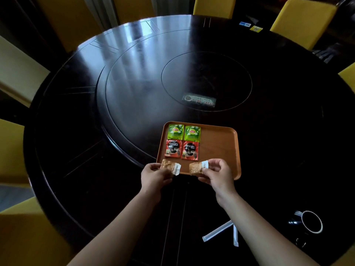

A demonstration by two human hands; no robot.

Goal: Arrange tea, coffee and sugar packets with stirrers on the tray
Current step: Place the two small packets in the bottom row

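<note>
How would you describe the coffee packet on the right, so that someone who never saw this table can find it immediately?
Find the orange tray near the front edge of the dark round table. Its left half holds two green tea packets at the far side and two red coffee packets below them. The wanted coffee packet is the red one nearer the tray's middle, directly below the right green packet.

A single head-worn wide-angle view looks forward and steeply down over the round dark table (134, 83), close above the orange tray (217, 146) at its near edge.
</note>
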